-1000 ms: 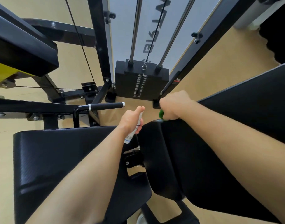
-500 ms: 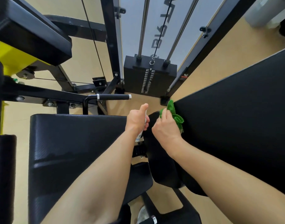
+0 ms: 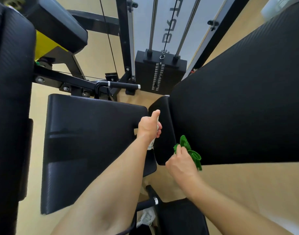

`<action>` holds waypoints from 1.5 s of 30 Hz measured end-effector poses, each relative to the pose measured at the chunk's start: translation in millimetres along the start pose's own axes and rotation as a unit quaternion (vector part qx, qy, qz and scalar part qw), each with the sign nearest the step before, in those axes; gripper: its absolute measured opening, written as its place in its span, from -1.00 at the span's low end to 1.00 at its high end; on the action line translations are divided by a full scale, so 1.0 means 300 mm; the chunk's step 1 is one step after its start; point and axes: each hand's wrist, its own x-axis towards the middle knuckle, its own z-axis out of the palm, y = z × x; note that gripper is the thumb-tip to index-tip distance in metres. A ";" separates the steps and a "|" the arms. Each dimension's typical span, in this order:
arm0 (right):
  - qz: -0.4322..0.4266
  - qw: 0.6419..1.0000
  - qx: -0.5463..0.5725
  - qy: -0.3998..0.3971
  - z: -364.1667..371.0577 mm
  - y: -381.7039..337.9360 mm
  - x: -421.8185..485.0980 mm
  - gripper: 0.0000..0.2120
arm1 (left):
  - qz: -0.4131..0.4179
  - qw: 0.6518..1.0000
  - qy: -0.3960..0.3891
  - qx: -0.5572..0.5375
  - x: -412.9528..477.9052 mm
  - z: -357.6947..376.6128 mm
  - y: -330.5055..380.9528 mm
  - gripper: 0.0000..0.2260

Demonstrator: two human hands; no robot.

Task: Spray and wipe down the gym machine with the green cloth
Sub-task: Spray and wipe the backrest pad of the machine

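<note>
the person's right hand (image 3: pixel 181 164) pinches the green cloth (image 3: pixel 190 150) in a loose bunch, fingers curled round its near end, and holds it at the near left edge of the large black pad (image 3: pixel 247 107) on the right of the scene, seemingly touching it, just beside the narrow pad (image 3: pixel 164 133) that stands between the two arms. the left hand (image 3: pixel 148 127) is closed round a small white spray bottle (image 3: pixel 152 144), thumb raised at its top and the base sticking out below the palm; the nozzle is hidden, so where it points cannot be told. the cloth looks light, soft and floppy, a pile fabric that will fold and drag rather than slide; bunched as it is, only a small face meets the pad, so a flatter hold with the palm behind it would likely cover more. it needs only enough pinch not to drop. the bottle seems light and stiff, slim enough for one hand, best held round its body with the thumb free for the top. the pads look like textured vinyl over padding, firm but yielding, and likely slick once wet. the seat pad (image 3: pixel 94 141) on the left and the weight stack (image 3: pixel 160 72) farther off are touched by neither hand.
</note>
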 end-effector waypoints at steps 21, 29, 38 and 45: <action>0.268 0.656 0.548 0.443 -0.249 0.304 0.249 -0.75 | 0.087 0.995 -0.055 0.004 0.244 -0.046 -0.141 -0.43; 0.211 0.748 0.430 0.460 -0.298 0.372 0.461 -0.73 | 0.074 0.995 -0.068 -0.023 0.313 -0.053 -0.160 -0.41; 0.018 0.989 -0.032 0.144 0.047 0.012 0.591 -0.64 | 0.074 0.993 0.020 -0.092 0.338 -0.088 -0.179 -0.43; 0.085 0.980 -0.065 0.169 -0.147 0.218 0.662 -0.66 | 0.072 0.989 0.049 -0.118 0.322 -0.070 -0.187 -0.44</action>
